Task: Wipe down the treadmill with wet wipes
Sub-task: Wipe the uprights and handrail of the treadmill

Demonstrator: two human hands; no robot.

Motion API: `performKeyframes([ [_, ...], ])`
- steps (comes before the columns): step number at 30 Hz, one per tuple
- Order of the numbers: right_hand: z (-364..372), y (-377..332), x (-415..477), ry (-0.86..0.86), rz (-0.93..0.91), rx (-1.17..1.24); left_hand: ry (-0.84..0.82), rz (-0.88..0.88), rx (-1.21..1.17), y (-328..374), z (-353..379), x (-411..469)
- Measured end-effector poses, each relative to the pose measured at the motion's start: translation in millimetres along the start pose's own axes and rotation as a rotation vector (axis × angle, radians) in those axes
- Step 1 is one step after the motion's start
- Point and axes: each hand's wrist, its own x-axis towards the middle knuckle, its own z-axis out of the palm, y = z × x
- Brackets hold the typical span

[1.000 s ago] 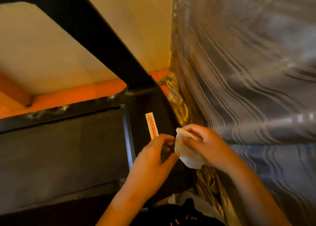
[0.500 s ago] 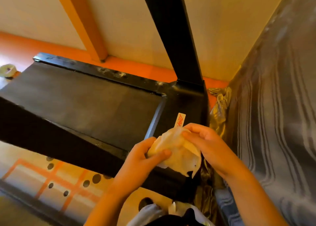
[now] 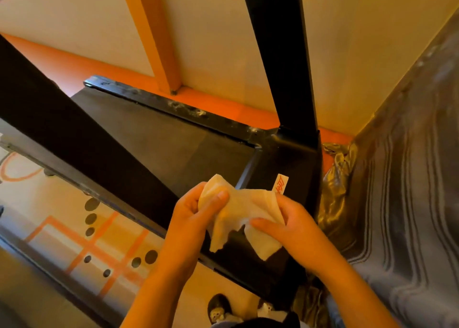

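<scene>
Both hands, left [image 3: 196, 211] and right [image 3: 285, 224], pinch the limp, light wipe [image 3: 242, 209] by its top corners, likely the best hold before bunching it against the treadmill [image 3: 173, 139].

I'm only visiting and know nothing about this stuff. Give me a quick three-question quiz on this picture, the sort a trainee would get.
1. True or false: the wet wipe lies spread flat on the treadmill belt.
2. The left hand and the right hand are both in view. Which grips the wipe? A. Left only. B. Right only. C. Both.
3. Fill in: just beyond the wipe, on the treadmill's black base, sits a white ___ with red writing.

Key
1. False: it is held up off the belt, bunched.
2. C.
3. label.
</scene>
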Motion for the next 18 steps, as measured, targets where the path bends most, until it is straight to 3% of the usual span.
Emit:
performKeyframes([
  [4, -10.3, -10.6, 4.1, 0.043, -0.115, 0.097, 0.028, -0.001, 0.057, -0.8, -8.4, 5.3],
  [13, 1.6, -15.4, 19.3, 0.119, -0.093, 0.213, -0.001, -0.053, 0.009, -2.7, -17.3, 22.8],
  [18, -4.4, -16.0, 32.4, 0.202, -0.027, 0.278, 0.009, -0.008, 0.096, -1.7, -11.9, 32.4],
])
